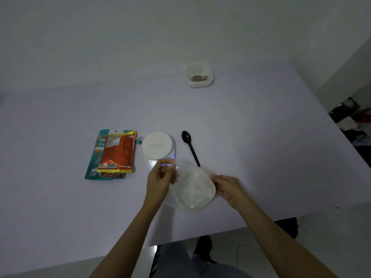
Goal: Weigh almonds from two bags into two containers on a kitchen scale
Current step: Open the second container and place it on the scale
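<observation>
Holding: both hands grip an empty clear container (191,190) just in front of the scale, likely to set it there
Bags: orange bag (118,152) lies on a teal bag (94,157), left of the scale, within reach
Scale: scale (158,147) lit, plate bare
Left hand: left hand (160,177) pinches the container's rim
Spoon: black spoon (189,146) waits beside the scale
Right hand: right hand (226,187) grips the opposite rim
Far container: filled container (199,75) set well back on the surface (261,137)

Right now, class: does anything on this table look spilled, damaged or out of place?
Nothing spilled or damaged. The two bags lie stacked, the orange one slightly askew. The scale is bare, and both hands hold the empty container tilted beside it.
</observation>
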